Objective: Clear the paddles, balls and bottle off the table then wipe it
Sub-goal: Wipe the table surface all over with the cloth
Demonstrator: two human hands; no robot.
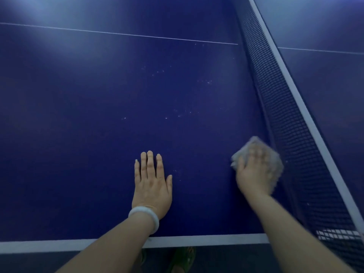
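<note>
The blue table-tennis table point(98, 115) fills the view, with small white specks scattered across its middle. My left hand point(151, 184) lies flat on the table near the front edge, fingers straight, a pale bangle on its wrist. My right hand point(254, 172) presses down on a crumpled grey-beige cloth point(273, 164) on the table, close beside the net; hand and cloth are motion-blurred. No paddles, balls or bottle show in this view.
The dark net point(285, 115) with its white top band runs diagonally from the top to the lower right, with the table's other half beyond it. A white line point(197, 241) marks the near edge. Green footwear point(183, 259) shows on the floor below.
</note>
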